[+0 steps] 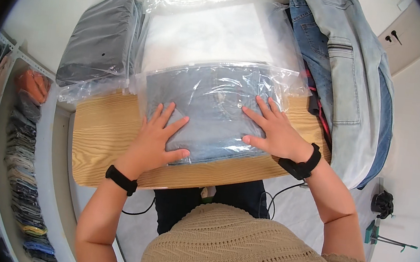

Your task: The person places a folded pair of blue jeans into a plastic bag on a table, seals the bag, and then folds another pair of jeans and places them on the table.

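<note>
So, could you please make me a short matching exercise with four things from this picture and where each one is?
Things:
1. Bagged jeans
2. Grey bundle
3. Loose jeans
4. Orange item

Places:
A. At the right side of the table
B. On the shelves at far left
C. Under the left hand and right hand
D. At the table's left side

Pairs: 1-C, 2-D, 3-A, 4-B

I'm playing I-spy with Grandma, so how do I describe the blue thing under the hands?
Start at the wooden table and find the spread left hand and right hand. Under them is a clear bag of folded blue denim. Unlike the white package behind it and the dark grey package to its left, it's blue, with both hands on it.
</note>
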The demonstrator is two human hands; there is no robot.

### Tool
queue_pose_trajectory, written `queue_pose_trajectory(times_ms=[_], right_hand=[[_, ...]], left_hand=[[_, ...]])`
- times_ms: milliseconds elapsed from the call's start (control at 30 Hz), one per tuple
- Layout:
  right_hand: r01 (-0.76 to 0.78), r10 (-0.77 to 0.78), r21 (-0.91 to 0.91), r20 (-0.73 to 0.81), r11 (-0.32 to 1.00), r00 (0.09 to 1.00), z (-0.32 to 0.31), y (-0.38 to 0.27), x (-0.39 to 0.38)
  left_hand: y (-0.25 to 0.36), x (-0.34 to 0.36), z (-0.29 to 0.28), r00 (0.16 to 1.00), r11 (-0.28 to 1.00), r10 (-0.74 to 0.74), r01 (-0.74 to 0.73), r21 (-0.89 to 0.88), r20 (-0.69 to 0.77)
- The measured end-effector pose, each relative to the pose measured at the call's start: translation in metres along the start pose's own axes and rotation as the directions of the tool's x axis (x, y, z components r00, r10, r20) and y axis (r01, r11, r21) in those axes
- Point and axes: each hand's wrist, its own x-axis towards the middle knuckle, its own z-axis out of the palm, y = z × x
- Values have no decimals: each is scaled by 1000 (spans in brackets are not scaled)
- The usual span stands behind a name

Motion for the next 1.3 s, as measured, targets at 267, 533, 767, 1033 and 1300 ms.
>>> queue_pose_trajectory(times_ms=[267,533,767,1033,1300], right_hand=[[17,-12,-53,103,998,995,-18,-10,3],[-32,51,-184,100,982,994,-29,-76,22],[-332,366,-181,208,926,907,-36,-66,95],[-342,395,-255,198,904,897,-36,-63,86],[-331,370,-198,208,923,906,-25,-51,95]], left_hand=[[-6,0,-5,999,1000,2,-3,23,36],[-23,74,-67,985,990,119,-127,-56,-128],[-49,144,-55,930,989,144,-150,8,-337],[-19,152,-43,956,994,-106,109,-3,-273],[-20,157,-35,913,984,56,17,176,-405]])
